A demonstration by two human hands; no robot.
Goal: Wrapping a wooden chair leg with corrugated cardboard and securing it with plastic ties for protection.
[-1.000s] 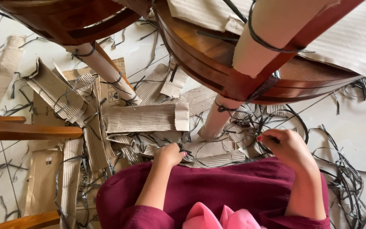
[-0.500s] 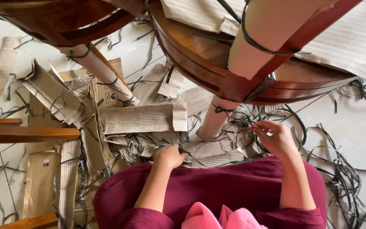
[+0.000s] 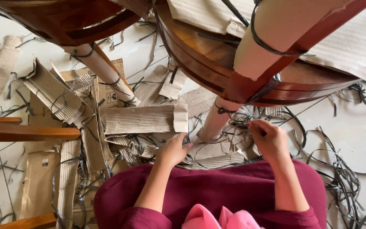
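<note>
Beside right hand (image 3: 271, 142), wrapped leg (image 3: 217, 120) slants upward.

Place: furniture unpacking or packing area, home or workshop cannot be told.
Floor (image 3: 361, 144): pale tiles, littered.
Furniture: wooden chairs (image 3: 217, 63), legs wrapped in cardboard (image 3: 142, 119).
Debris: cut black straps (image 3: 344, 178).

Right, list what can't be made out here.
Head view only:
- Right hand: what its fingertips pinch is too thin to tell.
- Left hand: palm down, hiding whatever it presses.
- Wooden chair: cut off by the top edge.
- Wrapped leg: foot buried in cardboard scraps.
</note>
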